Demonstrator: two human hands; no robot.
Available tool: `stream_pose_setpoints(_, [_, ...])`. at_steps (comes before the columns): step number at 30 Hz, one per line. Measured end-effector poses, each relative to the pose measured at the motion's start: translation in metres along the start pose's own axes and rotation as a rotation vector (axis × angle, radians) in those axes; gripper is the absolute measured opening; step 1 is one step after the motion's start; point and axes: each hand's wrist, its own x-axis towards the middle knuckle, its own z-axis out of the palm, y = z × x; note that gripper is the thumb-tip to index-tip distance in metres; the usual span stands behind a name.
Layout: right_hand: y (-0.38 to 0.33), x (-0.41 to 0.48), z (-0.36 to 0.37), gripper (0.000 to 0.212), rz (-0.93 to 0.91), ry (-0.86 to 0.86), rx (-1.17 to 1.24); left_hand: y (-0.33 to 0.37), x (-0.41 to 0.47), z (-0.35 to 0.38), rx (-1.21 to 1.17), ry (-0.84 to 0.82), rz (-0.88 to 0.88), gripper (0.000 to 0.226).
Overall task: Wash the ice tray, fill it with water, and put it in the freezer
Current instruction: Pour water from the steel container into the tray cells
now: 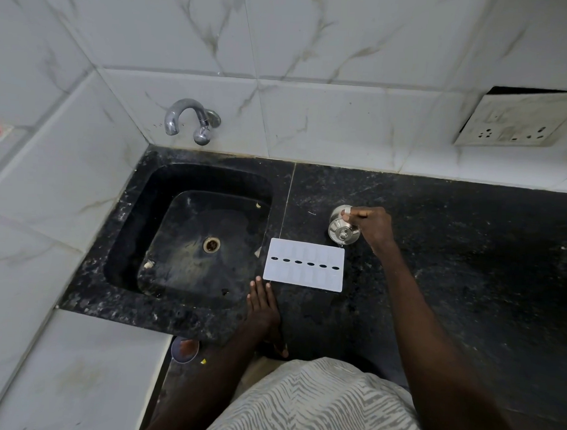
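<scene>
Filling step: right hand grips a tilted steel cup beside the ice tray; left hand flat, empty on the table; next, pour steadily.

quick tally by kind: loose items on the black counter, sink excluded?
White ice tray: 1
Steel cup, tipped in the right hand: 1
Total: 2

One head-worn view looks steeply down from above the sink — facing the tiled wall behind it, near enough that both forearms reach in from below.
</scene>
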Motion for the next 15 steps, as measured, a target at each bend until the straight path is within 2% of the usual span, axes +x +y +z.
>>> stream_pose_setpoints(15, [0.0010,0.0036,-0.0014,0.024,0.025,0.001,-0.010,0.0025,-0.0030,-0.0032,0.009,-0.007,-0.009,0.169])
